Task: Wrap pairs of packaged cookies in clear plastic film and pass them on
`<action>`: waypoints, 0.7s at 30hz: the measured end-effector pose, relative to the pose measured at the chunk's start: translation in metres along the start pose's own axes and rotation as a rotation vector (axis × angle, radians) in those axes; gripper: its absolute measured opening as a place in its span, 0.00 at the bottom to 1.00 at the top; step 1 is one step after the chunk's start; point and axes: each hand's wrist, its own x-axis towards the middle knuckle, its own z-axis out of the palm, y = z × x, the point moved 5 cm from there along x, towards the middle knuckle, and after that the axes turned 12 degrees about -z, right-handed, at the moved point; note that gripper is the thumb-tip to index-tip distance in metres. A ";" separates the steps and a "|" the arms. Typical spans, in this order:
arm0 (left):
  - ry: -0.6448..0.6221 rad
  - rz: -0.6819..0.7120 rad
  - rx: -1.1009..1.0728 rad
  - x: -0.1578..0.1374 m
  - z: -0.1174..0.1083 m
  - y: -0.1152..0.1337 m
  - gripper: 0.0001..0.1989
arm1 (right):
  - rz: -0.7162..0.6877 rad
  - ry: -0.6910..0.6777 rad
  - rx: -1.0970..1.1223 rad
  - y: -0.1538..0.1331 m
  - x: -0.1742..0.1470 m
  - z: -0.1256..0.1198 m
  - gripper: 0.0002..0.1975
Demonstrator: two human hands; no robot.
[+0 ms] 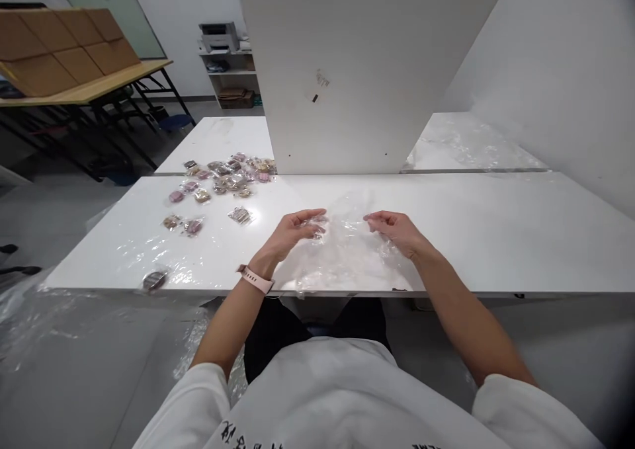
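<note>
A clear plastic bag (342, 244) is spread between my hands above the white table, its lower part hanging toward the front edge. My left hand (296, 229), with a pink band on the wrist, is closed on the bag's left side between thumb and fingers. On the other side, my right hand (394, 229) pinches the bag with thumb and fingertips. Small wrapped packets (228, 176) are heaped to the left. Nearest my left hand lies a single wrapped packet (241, 215).
A tall white panel (347, 72) rises at the table's back edge. One dark wrapped packet (155, 280) lies near the front left edge of the white table (496, 231). Clear plastic film (44, 317) lies at lower left. Cardboard boxes (64, 52) stand on another table.
</note>
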 end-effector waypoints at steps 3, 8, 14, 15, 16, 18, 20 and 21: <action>0.108 -0.013 -0.001 -0.015 -0.039 0.007 0.24 | -0.091 0.203 0.030 -0.016 0.006 -0.017 0.19; 0.429 0.139 0.063 -0.043 -0.090 0.028 0.22 | -0.332 0.459 0.251 -0.042 0.006 -0.061 0.17; 0.427 -0.005 0.408 -0.050 -0.048 -0.012 0.29 | -0.239 0.390 0.175 -0.026 -0.026 -0.083 0.33; 0.391 -0.019 0.492 -0.050 -0.036 -0.025 0.30 | -0.165 0.340 0.093 -0.014 -0.033 -0.085 0.37; 0.345 0.008 0.596 -0.050 -0.024 -0.036 0.29 | -0.082 0.289 -0.001 0.002 -0.041 -0.089 0.41; 0.262 0.112 0.818 -0.054 -0.005 -0.052 0.24 | 0.086 0.230 -0.224 0.038 -0.057 -0.107 0.45; 0.233 0.188 0.982 -0.061 0.001 -0.059 0.18 | 0.177 0.232 -0.491 0.065 -0.072 -0.135 0.47; 0.241 0.197 1.023 -0.064 -0.002 -0.059 0.16 | 0.122 0.234 -0.603 0.070 -0.077 -0.149 0.47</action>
